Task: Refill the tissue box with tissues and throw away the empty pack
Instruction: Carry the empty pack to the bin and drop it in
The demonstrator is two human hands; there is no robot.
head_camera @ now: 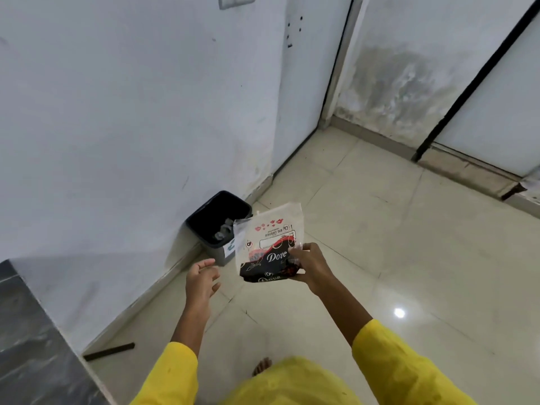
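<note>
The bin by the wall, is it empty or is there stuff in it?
Not empty. The black bin has no lid, and some crumpled greyish bits lie at its bottom.

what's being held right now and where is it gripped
The right hand holds the crumpled clear-and-black plastic tissue pack by its lower right edge. The left hand is open and holds nothing.

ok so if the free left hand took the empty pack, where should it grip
The clear top edge of the empty pack, from its left side. That limp, flat end sticks up unheld, while the right hand pinches the dark lower right corner; the left hand is open beside it.
</note>
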